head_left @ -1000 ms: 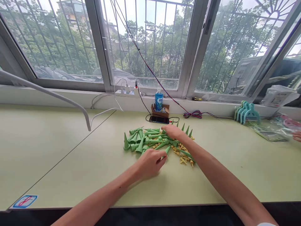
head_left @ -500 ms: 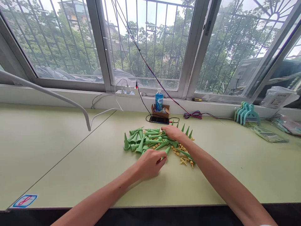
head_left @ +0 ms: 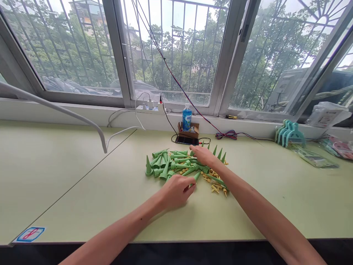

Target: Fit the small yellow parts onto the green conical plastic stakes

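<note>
A green spike (head_left: 197, 176) is being pinched between the closed fingertips of the left hand (head_left: 176, 191), just below the middle of the frame. Light, stiff plastic is probably being handled, likely slippery along the taper, so a surer hold is being offered by the wide end. Around it, other spikes (head_left: 164, 171) and yellow bits (head_left: 215, 189) are lying heaped. Toward the heap's upper edge, the right hand (head_left: 202, 155) is being held over green pieces; whether its hidden fingertips are gripping cannot be told.
</note>
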`<state>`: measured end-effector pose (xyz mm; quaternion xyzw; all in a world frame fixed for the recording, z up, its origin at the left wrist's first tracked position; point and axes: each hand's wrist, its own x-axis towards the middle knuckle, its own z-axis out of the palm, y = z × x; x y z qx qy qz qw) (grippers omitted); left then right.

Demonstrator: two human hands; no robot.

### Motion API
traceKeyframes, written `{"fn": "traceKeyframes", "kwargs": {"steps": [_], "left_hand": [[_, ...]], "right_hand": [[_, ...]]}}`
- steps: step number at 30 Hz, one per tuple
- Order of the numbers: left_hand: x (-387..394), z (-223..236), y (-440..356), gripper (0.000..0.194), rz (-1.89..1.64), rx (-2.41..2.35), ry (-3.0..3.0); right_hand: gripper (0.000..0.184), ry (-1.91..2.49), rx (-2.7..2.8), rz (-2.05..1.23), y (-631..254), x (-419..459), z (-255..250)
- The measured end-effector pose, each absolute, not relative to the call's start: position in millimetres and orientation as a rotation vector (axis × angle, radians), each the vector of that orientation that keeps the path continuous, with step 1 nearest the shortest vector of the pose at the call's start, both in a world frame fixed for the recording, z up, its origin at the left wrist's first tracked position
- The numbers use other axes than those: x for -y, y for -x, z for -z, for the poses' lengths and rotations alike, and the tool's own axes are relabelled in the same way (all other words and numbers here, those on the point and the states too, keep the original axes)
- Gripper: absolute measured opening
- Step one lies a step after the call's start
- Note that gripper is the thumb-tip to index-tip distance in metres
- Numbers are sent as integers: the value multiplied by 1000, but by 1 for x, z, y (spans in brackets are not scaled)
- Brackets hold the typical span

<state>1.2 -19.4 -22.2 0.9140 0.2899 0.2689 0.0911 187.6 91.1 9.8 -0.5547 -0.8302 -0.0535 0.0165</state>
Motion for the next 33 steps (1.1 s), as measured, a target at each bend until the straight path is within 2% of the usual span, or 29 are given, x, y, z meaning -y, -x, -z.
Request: {"fn": "traceKeyframes", "kwargs": {"steps": [10, 16, 23, 30, 33], "left_hand": [[19, 23, -2, 23, -825, -866, -2728], [20, 20, -2, 36, -921, -899, -2684], [19, 13, -3, 15, -1280, -1050, -2295], [16, 10, -3, 28, -1380, -1044, -2149], [14, 12, -3, 26, -1353, -1014, -2199]], "right_hand": [[33, 1567, 2291, 270, -185, -75, -14], [35, 1331, 2100, 247, -187, -39, -15], [33, 1030, 2151, 332, -201, -12, 16], [33, 913, 2126, 318, -192, -7, 30], [33, 911, 2196, 304, -186, -3, 34]]}}
